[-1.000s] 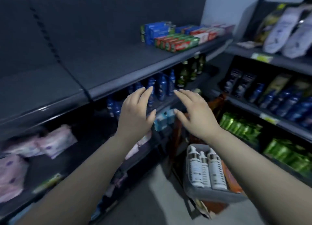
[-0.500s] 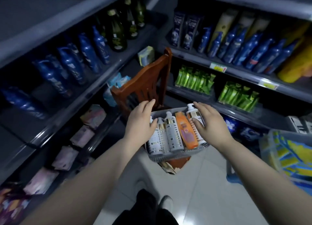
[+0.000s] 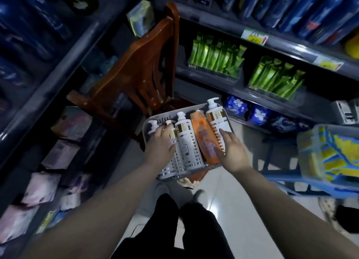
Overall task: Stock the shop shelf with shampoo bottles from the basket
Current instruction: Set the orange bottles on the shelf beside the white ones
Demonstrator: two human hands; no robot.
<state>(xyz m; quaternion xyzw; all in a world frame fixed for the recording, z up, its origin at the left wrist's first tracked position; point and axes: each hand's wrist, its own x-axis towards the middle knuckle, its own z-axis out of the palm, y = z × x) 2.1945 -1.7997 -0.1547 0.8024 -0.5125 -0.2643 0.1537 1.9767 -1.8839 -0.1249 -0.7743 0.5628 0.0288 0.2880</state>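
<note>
Lengthwise in basket (image 3: 155, 120), shampoo bottles (image 3: 189, 142), pumps away — left hand (image 3: 161, 142), right hand (image 3: 232, 149), fingers (image 3: 223, 136) flat atop.

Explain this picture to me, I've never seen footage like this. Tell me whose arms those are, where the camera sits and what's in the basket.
There is no machine here. A person wears a wide-angle camera on the head, which looks down at their own arms. The left hand rests on the white pump bottles at the left. The right hand lies on the white bottle at the right, with its thumb towards the orange bottle. All the bottles lie in a grey basket in front of a wooden chair, between stocked shop shelves. Nothing is lifted yet.
</note>
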